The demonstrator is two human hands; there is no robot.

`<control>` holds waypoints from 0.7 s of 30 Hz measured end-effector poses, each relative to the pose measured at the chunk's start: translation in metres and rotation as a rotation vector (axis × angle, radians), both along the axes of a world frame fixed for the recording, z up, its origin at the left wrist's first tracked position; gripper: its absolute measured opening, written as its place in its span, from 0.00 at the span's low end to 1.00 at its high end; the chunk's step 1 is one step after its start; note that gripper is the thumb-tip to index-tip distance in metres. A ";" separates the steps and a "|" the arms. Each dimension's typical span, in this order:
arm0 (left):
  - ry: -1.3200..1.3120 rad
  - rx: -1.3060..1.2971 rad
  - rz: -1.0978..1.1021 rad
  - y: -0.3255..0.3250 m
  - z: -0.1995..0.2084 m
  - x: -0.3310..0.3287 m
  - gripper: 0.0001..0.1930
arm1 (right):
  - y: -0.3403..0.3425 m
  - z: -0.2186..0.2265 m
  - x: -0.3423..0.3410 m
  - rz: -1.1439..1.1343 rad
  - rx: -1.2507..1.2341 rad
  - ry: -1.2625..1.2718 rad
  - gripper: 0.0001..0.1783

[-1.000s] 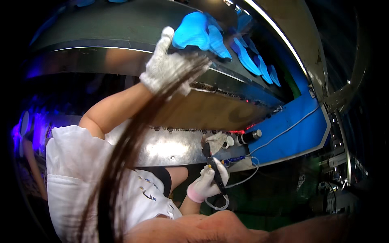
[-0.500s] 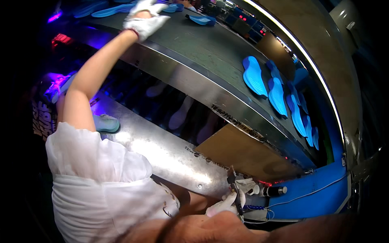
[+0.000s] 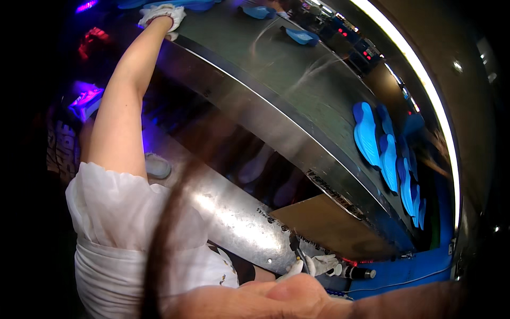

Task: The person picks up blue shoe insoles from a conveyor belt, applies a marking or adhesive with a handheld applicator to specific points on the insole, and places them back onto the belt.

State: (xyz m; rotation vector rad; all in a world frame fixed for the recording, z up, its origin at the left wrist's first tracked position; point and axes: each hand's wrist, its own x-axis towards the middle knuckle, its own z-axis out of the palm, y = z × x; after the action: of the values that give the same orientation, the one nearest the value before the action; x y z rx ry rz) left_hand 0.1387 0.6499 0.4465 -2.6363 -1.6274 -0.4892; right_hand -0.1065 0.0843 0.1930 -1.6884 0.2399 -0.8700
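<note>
My left hand [image 3: 162, 16], in a white glove, reaches over the near edge of the dark conveyor belt [image 3: 276, 66] at the top left. It is right beside a long blue shoe sole [image 3: 194, 5]; its fingers are mostly hidden behind the wrist, so a grip cannot be made out. Low in the middle, my right hand [image 3: 289, 271], also gloved in white, is closed around a slim brush [image 3: 299, 253] with a dark head pointing up. Beside it lie pale, crumpled gloves [image 3: 324, 263].
Several blue soles [image 3: 366, 135] lie at the belt's right end. A cardboard panel [image 3: 334, 226] leans below the belt beside the metal table [image 3: 234, 218]. A white cup [image 3: 337, 270] and black bottle [image 3: 359, 273] stand at the right. A greyish sole [image 3: 158, 166] lies near my left arm.
My left hand has moved left, from spread fingers above the belt to beside the blue sole at its edge. The view has shifted, and blurred hair strands now cross it.
</note>
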 end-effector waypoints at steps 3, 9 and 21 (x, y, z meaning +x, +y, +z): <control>-0.059 0.119 -0.221 0.013 -0.005 0.003 0.24 | -0.006 -0.009 0.004 0.032 -0.081 -0.035 0.13; -0.014 0.293 -0.047 0.057 -0.028 0.019 0.33 | 0.013 0.014 0.007 -0.006 0.069 0.158 0.13; -0.178 0.376 -0.309 0.097 -0.033 0.044 0.32 | 0.036 0.021 0.019 0.062 0.141 0.108 0.15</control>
State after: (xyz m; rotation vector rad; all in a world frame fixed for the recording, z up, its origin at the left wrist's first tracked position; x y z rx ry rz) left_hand 0.1827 0.7468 0.4137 -2.6103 -1.0242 -0.9563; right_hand -0.0872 0.1203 0.2140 -1.6041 0.3142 -0.7008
